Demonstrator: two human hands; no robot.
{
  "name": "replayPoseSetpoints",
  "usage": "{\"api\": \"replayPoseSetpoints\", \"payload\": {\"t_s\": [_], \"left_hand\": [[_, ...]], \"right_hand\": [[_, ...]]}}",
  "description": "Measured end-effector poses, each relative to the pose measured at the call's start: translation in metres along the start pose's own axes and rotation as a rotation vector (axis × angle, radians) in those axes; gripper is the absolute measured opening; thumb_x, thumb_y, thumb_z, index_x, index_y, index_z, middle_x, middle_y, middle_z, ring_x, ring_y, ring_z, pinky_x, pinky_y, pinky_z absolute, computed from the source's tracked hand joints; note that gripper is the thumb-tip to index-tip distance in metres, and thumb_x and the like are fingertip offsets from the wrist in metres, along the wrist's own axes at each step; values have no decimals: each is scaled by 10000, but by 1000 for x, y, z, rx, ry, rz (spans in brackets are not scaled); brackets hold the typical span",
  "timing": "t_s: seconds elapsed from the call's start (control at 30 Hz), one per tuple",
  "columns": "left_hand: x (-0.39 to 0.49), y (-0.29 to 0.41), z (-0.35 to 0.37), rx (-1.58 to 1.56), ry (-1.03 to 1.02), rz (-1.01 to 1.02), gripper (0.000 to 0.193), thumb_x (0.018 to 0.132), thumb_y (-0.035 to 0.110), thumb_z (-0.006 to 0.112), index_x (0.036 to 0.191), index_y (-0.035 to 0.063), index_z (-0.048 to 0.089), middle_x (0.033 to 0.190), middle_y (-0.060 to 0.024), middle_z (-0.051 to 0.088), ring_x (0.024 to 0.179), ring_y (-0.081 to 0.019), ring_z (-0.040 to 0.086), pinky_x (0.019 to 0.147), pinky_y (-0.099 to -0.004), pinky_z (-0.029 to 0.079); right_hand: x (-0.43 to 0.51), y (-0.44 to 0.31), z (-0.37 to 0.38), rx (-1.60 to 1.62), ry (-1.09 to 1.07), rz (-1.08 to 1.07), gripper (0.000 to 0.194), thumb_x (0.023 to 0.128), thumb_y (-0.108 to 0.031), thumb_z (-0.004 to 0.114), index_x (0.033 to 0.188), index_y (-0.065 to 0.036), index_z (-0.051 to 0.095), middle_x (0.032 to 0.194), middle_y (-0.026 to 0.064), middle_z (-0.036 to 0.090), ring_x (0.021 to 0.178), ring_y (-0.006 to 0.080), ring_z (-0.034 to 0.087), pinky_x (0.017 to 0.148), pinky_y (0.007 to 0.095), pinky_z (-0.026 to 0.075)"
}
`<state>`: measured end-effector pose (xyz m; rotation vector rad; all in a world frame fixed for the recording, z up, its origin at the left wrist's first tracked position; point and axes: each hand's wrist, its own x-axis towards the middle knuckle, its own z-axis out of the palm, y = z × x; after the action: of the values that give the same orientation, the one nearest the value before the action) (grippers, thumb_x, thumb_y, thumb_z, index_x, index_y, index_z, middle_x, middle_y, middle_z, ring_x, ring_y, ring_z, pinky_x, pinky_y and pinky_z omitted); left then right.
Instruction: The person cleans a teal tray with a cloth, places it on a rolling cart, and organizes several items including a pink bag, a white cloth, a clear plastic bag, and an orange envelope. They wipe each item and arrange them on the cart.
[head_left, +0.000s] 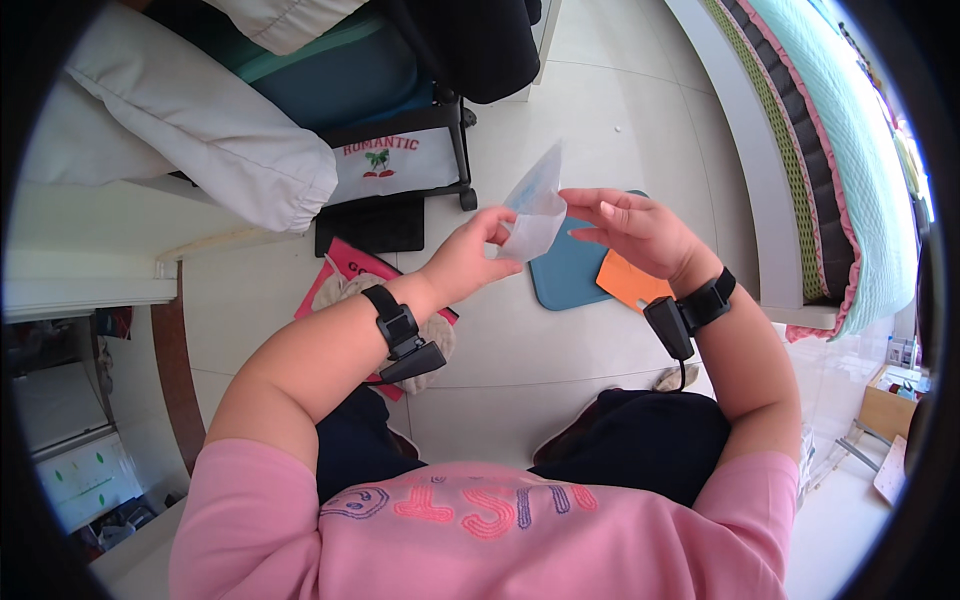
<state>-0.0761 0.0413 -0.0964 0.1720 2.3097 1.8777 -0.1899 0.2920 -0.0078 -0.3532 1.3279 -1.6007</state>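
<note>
A thin whitish translucent pouch or sheet (534, 217) with faint blue marks is held up before me. My left hand (480, 247) pinches its lower left side between thumb and fingers. My right hand (637, 229) is at its right edge, the fingertips touching or nearly touching it, fingers apart; I cannot tell whether they grip. Beneath the right hand, a blue-grey board or lid (559, 281) lies on the floor, partly under an orange flat piece (630, 279).
A pink bag (341, 259) and a beige cloth item (435, 337) lie on the floor at left, near a black flat panel (382, 225). A wheeled black rack (466, 150) and hanging pale garment (247, 142) stand beyond. A bed (780, 247) is at right.
</note>
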Motion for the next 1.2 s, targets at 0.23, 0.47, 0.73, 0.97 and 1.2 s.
{"api": "replayPoseSetpoints", "payload": {"t_s": [0.23, 0.47, 0.73, 0.97, 1.2], "left_hand": [[6, -18, -13, -246, 123, -199, 124, 972, 119, 546, 1046, 36, 493, 940, -32, 589, 857, -111, 539, 781, -272, 460], [6, 4, -17, -559, 166, -461, 193, 1021, 209, 467, 1175, 94, 479, 1116, -41, 591, 978, -145, 590, 896, -336, 480], [4, -14, -16, -469, 281, -517, 198, 1033, 205, 431, 1173, 75, 481, 1105, -53, 593, 973, -137, 586, 879, -320, 483], [-1, -51, -23, -128, 269, -333, 162, 1016, 129, 459, 1137, 23, 475, 1013, -45, 569, 904, -104, 539, 803, -281, 467], [-7, -57, -7, -143, 448, -356, 221, 1005, 215, 489, 1089, 11, 478, 909, -83, 593, 817, -155, 568, 741, -321, 474]], "right_hand": [[-3, 17, -18, -20, 153, 35, 561, 1011, -325, 502, 1443, 15, 389, 1478, 156, 411, 1383, 269, 373, 1121, 433, 315], [-2, 55, -18, -65, 470, 466, 735, 943, -442, 607, 1464, 0, 335, 1407, 155, 473, 1333, 285, 420, 1091, 452, 356], [10, 79, -13, 29, 377, 382, 252, 968, -210, 609, 1157, -45, 600, 1047, 29, 649, 982, 138, 599, 925, 296, 459], [11, 82, -20, -162, 453, 334, 160, 927, -121, 656, 1064, -50, 617, 962, 11, 643, 909, 112, 567, 873, 272, 449], [15, 93, -19, -180, 478, 263, 184, 953, -165, 617, 1092, -48, 586, 975, 16, 627, 894, 114, 552, 838, 282, 449]]}}
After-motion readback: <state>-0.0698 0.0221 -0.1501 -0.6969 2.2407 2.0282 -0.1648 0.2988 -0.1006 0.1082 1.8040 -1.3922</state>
